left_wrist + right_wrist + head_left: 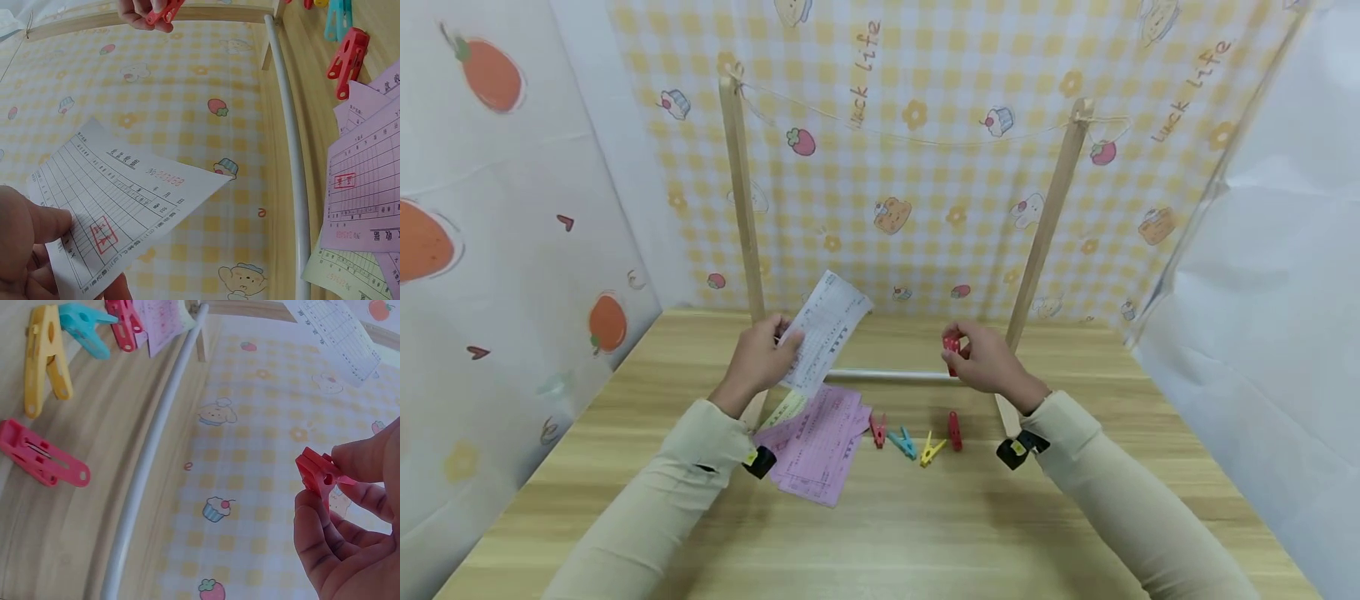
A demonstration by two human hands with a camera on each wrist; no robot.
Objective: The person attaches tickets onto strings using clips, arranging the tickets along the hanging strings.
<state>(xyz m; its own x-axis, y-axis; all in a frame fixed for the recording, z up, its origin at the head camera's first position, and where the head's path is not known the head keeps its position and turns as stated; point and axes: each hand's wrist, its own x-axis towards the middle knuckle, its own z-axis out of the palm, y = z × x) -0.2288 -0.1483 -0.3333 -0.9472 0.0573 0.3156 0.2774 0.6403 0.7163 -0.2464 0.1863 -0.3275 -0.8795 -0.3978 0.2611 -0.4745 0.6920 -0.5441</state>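
A white printed receipt slip (829, 330) is pinched between the thumb and fingers of my left hand (763, 357), held up over the table; a red stamp (104, 234) shows on it in the left wrist view. My right hand (987, 360) holds a red clothespin (319, 474) between thumb and fingers, level with the slip and apart from it. Below my left hand, pink slips (817, 450) lie in a pile with a green one (786, 410) partly under them. On the table are a red clothespin (878, 431), a blue one (902, 442), a yellow one (932, 449) and another red one (954, 431).
Two wooden posts (743, 200) (1049, 225) stand left and right, joined low down by a white rod (891, 375). A thin string (917, 138) sags between their tops. Behind hangs a yellow checked cloth (865, 183); white sheets (1262, 275) flank the wooden table (910, 542).
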